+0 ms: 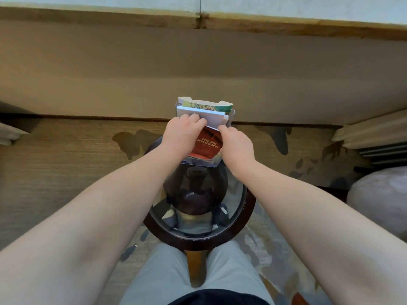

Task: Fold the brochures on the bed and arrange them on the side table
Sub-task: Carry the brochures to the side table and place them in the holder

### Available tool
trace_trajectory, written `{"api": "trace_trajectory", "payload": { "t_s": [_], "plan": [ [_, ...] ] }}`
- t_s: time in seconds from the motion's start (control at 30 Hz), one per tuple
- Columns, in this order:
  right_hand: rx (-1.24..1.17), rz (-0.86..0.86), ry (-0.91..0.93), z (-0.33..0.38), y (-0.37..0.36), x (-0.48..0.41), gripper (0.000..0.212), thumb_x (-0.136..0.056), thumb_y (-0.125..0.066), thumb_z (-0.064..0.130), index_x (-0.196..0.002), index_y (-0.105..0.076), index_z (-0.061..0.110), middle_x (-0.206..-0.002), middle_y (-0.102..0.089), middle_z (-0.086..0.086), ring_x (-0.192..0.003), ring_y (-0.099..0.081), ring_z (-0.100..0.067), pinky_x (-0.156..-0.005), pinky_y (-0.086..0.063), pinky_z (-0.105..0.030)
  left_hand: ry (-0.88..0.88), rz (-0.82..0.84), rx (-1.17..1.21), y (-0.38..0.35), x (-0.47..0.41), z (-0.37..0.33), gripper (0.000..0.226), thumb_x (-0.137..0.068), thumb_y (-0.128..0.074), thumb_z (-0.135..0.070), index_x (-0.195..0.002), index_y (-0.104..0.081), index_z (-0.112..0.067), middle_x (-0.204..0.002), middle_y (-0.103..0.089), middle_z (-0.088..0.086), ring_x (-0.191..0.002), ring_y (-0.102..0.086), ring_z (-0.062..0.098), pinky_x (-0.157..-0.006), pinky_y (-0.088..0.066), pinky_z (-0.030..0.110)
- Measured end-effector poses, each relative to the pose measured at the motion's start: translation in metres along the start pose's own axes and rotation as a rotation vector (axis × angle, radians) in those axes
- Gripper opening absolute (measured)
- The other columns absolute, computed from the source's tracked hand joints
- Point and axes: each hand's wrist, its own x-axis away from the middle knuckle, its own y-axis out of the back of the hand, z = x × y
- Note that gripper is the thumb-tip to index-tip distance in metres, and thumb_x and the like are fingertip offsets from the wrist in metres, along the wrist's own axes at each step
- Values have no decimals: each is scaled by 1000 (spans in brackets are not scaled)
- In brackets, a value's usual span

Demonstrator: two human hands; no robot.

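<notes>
Head view: I look down on a round dark-wood side table with a glass top (247,208).
Left hand (180,134): my fingers are curled over a folded white paper brochure (211,117), pinching its left part.
Brochure stand: a clear plastic holder (212,165) at the table's far edge, a red printed brochure (207,145) in front.
Right hand (236,143): fingertips closed on the white brochure's lower right corner.
Advice: I'd slide it down squarely, both edges level.
Room: carpet open left; a pale bed corner (378,194) near right.
</notes>
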Motion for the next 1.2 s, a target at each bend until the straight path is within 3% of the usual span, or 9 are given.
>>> {"api": "trace_trajectory", "payload": {
  "t_s": [0.2,0.33,0.47,0.63,0.77,0.83,0.93,1.07,1.2],
  "plan": [
    [28,85,10,3,-4,0,54,-92,-75,38,-137,-50,23,-130,-63,-4,-116,-63,-22,-94,-58,-40,37,41,0,-7,10,2,45,-91,-69,-18,-133,-53,-17,-125,-60,8,-107,-61,29,-74,-45,37],
    [57,139,62,5,-11,0,58,-90,-78,36,-140,-50,23,-134,-63,-3,-123,-61,-22,-100,-55,-41,29,92,-1,-23,28,-1,77,-86,-75,-22,-151,-33,-20,-140,-50,8,-121,-54,27,-91,-50,37],
    [28,134,79,2,-18,8,61,-92,-77,30,-145,-48,22,-140,-60,-4,-129,-57,-23,-104,-54,-41,43,70,-51,-39,45,-6,100,-84,-77,-29,-161,-14,-17,-149,-44,8,-135,-44,27,-111,-40,41],
    [97,36,192,-6,-23,15,77,-89,-81,28,-152,-37,20,-145,-52,-8,-131,-53,-25,-98,-56,-39,77,15,-78,-46,55,-19,98,-90,-68,-32,-164,-6,-15,-168,-22,7,-155,-20,26,-125,-22,44],
    [176,-34,232,-7,-24,22,97,-86,-81,20,-162,-23,7,-166,-27,-17,-154,-27,-32,-125,-31,-48,105,40,-67,-49,58,-27,95,-94,-63,-35,-164,-1,-17,-172,-6,6,-159,-4,25,-128,-14,48],
    [236,13,255,-11,-28,25,103,-89,-78,21,-165,-10,7,-172,-8,-16,-160,-7,-30,-130,-14,-50,126,60,-74,-48,55,-29,95,-96,-61,-37,-164,1,-17,-173,-1,5,-159,0,25,-128,-14,50],
    [235,80,228,-14,-33,29,103,-95,-69,23,-165,5,10,-173,11,-12,-160,10,-26,-130,-4,-48,138,87,-72,-44,48,-33,92,-97,-58,-37,-164,3,-18,-173,2,5,-159,1,25,-128,-12,52],
    [177,128,185,-10,-34,30,99,-98,-62,25,-164,10,12,-172,17,-10,-159,14,-25,-131,-1,-47,148,135,-71,-36,45,-38,93,-98,-57,-38,-164,4,-18,-173,5,4,-159,4,25,-129,-7,50],
    [122,188,163,-5,-23,21,103,-93,-69,31,-165,1,12,-174,4,-8,-161,5,-25,-131,-6,-46,174,203,-92,-28,42,-41,103,-94,-65,-43,-164,7,-19,-173,6,3,-159,5,25,-128,-3,50]
  ]
}}
